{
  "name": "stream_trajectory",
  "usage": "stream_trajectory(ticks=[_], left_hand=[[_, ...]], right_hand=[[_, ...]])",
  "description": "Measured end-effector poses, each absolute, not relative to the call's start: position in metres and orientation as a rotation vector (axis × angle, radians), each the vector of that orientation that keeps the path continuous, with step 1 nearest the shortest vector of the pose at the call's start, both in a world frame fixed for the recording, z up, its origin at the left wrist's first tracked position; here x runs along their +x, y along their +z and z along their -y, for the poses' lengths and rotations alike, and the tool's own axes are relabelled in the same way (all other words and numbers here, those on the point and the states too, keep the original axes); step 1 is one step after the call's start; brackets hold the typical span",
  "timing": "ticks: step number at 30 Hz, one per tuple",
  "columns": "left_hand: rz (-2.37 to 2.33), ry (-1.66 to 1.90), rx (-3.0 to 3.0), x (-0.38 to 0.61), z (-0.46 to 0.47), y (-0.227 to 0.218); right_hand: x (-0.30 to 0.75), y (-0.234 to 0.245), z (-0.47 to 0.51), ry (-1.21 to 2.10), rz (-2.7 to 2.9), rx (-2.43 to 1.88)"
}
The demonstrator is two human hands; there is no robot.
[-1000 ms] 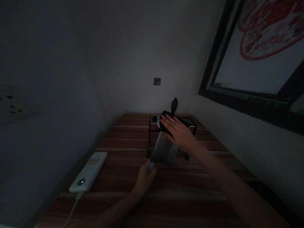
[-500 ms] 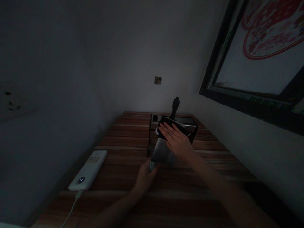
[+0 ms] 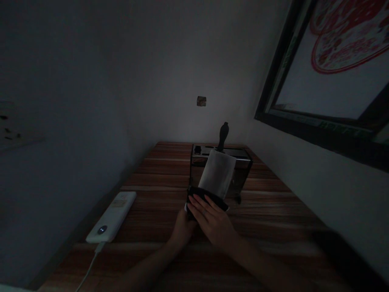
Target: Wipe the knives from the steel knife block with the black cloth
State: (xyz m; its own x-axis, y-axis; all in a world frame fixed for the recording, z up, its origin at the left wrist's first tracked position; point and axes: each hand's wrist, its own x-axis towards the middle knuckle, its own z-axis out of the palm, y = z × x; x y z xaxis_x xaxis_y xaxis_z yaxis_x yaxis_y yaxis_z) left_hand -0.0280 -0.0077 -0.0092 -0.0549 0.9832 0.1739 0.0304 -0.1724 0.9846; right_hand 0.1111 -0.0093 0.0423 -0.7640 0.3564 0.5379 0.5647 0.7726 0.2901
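A cleaver with a broad metal blade (image 3: 218,172) is held tilted up in front of me. My left hand (image 3: 182,227) is closed round its handle, which is mostly hidden now. My right hand (image 3: 212,221) presses a folded black cloth (image 3: 208,196) against the lower blade near the handle, its fingers lying together over the cloth. Just behind the blade stands a dark knife holder (image 3: 243,163) with a shiny slotted top. A black knife handle (image 3: 223,134) sticks up out of it.
A white power bank (image 3: 114,215) with a lit display and a cable (image 3: 88,271) plugged in lies at the left on the wood-grain table (image 3: 158,178). Walls close in at the back and sides. A dark object (image 3: 346,255) is at the lower right.
My right hand has slid the black cloth from the blade's far end down toward the handle, baring the upper blade. My left hand keeps its grip on the cleaver.
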Motion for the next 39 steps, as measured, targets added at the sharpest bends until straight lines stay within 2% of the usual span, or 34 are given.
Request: stream_trajectory(ticks=[9, 22, 39], left_hand=[[-1.173, 1.38, 1.305, -0.028, 0.006, -0.018], [-1.216, 1.304, 1.303, -0.025, 0.008, 0.001], [-1.271, 1.261, 1.423, -0.021, 0.01, 0.009]], right_hand=[[0.112, 0.039, 0.01, -0.612, 2.51, -0.7], [0.119, 0.05, 0.0, -0.582, 2.558, -0.678], [0.14, 0.106, -0.046, -0.671, 2.466, -0.789]])
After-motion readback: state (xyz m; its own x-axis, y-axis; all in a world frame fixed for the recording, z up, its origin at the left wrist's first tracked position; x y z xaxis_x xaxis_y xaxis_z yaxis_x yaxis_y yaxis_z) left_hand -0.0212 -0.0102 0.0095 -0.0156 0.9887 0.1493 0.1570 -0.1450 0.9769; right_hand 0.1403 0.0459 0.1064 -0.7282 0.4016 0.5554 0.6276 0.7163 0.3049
